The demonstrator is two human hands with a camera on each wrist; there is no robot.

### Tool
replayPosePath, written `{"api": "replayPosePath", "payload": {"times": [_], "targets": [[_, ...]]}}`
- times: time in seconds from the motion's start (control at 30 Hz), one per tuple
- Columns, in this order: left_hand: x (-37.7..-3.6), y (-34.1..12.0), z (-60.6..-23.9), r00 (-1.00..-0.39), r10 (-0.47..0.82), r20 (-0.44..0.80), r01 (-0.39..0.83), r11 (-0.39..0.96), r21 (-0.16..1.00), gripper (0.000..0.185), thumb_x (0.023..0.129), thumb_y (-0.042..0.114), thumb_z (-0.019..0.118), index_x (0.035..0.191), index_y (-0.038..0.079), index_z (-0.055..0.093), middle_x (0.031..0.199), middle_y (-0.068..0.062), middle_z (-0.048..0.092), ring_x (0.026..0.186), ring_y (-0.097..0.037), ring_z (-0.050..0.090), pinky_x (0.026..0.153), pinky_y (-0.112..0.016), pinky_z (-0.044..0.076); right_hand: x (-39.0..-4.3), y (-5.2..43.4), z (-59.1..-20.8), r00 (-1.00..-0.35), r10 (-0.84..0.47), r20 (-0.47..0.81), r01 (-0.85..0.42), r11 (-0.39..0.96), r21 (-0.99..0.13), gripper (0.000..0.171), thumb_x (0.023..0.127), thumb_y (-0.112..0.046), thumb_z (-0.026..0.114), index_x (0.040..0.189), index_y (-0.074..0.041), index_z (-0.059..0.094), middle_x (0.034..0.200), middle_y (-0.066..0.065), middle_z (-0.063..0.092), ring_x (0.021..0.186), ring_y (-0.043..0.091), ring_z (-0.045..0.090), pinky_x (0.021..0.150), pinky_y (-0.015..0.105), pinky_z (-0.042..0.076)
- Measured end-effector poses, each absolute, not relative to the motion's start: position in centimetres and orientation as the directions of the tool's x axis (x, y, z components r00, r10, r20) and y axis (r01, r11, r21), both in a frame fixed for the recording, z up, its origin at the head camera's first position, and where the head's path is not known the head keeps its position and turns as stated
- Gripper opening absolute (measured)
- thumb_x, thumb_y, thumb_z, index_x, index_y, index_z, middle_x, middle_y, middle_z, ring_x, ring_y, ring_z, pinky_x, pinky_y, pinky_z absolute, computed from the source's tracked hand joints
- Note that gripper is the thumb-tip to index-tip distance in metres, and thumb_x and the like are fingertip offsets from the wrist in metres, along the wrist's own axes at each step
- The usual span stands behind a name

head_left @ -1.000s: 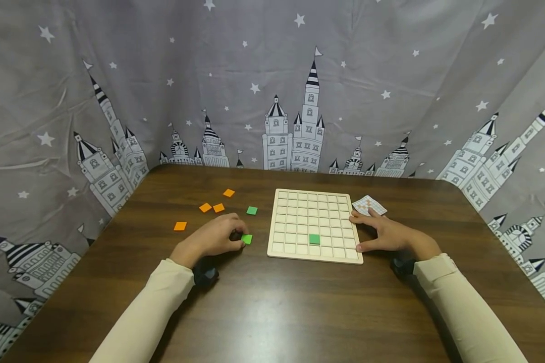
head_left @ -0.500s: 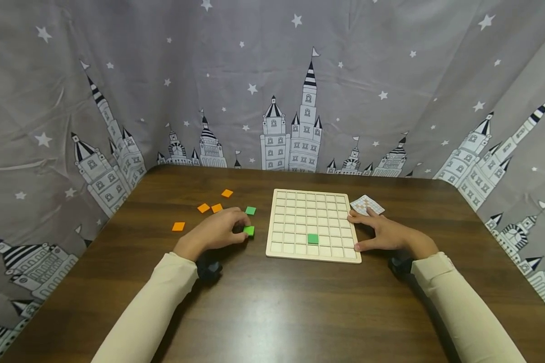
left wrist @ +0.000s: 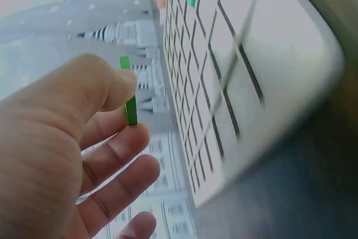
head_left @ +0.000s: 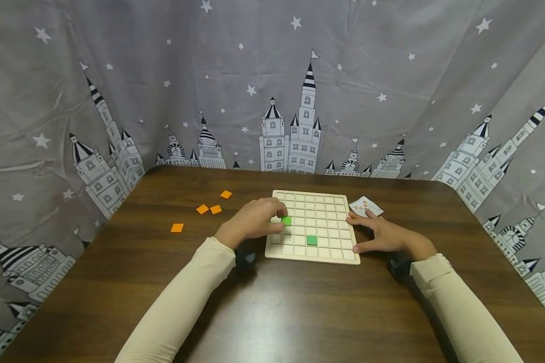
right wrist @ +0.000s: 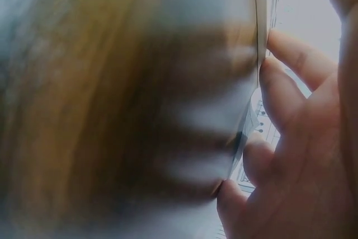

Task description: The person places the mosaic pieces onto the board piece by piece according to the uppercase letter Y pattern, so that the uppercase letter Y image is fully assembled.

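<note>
A pale wooden grid board [head_left: 336, 254] lies in the middle of the dark wooden table [head_left: 277, 312]. One green square tile [head_left: 312, 240] sits in a cell near the board's front edge. My left hand [head_left: 256, 220] is over the board's left columns and pinches a second green tile [head_left: 286, 221] between thumb and fingers. The left wrist view shows that pinched green tile [left wrist: 130, 100] edge-on above the board [left wrist: 279, 65]. My right hand [head_left: 381, 233] rests against the board's right edge, fingers spread; the blurred right wrist view shows its fingertips [right wrist: 279, 90] touching the board's rim [right wrist: 260, 15].
Several orange tiles [head_left: 209, 208] lie on the table left of the board, one apart [head_left: 177, 228] nearer the left edge. A small patterned card [head_left: 366, 206] lies behind my right hand. A grey castle-print curtain [head_left: 272, 91] closes in the table's back and sides.
My left hand lifted a green tile from the table left of the board and carried it right, over the board's left columns. The right hand stayed put.
</note>
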State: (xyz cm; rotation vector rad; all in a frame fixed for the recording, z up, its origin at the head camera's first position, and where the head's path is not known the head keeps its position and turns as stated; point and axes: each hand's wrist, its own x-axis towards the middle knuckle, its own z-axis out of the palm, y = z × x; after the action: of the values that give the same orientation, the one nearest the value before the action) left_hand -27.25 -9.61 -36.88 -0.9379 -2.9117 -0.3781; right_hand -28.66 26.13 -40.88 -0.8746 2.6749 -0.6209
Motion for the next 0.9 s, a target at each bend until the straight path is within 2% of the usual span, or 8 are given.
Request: {"api": "replayPosePath", "payload": {"times": [0.2,0.47,0.67,0.9], "targets": [[-28.4,-6.3,-37.6,-0.804,0.591,0.067,0.591,0.781,0.202,0.024,0.081,0.036,0.060,0.102,0.023,0.062,0.101,0.010,0.059,0.092,-0.006,0.055,0.078,-0.028,0.047,-28.8,26.0,-40.9,-0.787,-0.605,-0.120,-0.490,0.732,-0.474,0.084,0.070,-0.055,0.069,0.140,-0.023,0.036,0.153,0.000,0.019,0.138,0.046,-0.001,0.102,0.069,0.011],[-28.9,-4.4,-38.8,-0.797,0.602,0.048,0.598,0.774,0.207,0.028,0.080,0.046,0.062,0.095,0.023,0.060,0.092,0.008,0.054,0.079,-0.008,0.048,0.066,-0.026,0.042,-28.9,26.3,-41.1,-0.792,-0.598,-0.120,-0.486,0.738,-0.468,0.084,0.069,-0.056,0.069,0.140,-0.024,0.037,0.153,-0.001,0.018,0.138,0.045,-0.001,0.103,0.068,0.007],[-29.0,-3.7,-39.0,-0.787,0.614,0.059,0.613,0.769,0.182,0.018,0.080,0.037,0.059,0.090,0.022,0.060,0.090,0.008,0.054,0.078,-0.007,0.047,0.062,-0.025,0.040,-29.0,26.2,-41.0,-0.793,-0.600,-0.109,-0.495,0.737,-0.460,0.083,0.069,-0.056,0.069,0.139,-0.023,0.037,0.153,0.000,0.019,0.138,0.045,-0.001,0.104,0.067,0.006],[-28.8,-3.4,-39.3,-0.797,0.603,0.031,0.598,0.782,0.175,0.017,0.082,0.035,0.058,0.092,0.021,0.060,0.090,0.009,0.054,0.080,-0.009,0.048,0.065,-0.026,0.041,-28.7,26.0,-41.1,-0.789,-0.605,-0.109,-0.498,0.733,-0.463,0.083,0.070,-0.055,0.068,0.139,-0.022,0.037,0.153,0.001,0.020,0.138,0.047,0.000,0.102,0.068,0.007]]}}
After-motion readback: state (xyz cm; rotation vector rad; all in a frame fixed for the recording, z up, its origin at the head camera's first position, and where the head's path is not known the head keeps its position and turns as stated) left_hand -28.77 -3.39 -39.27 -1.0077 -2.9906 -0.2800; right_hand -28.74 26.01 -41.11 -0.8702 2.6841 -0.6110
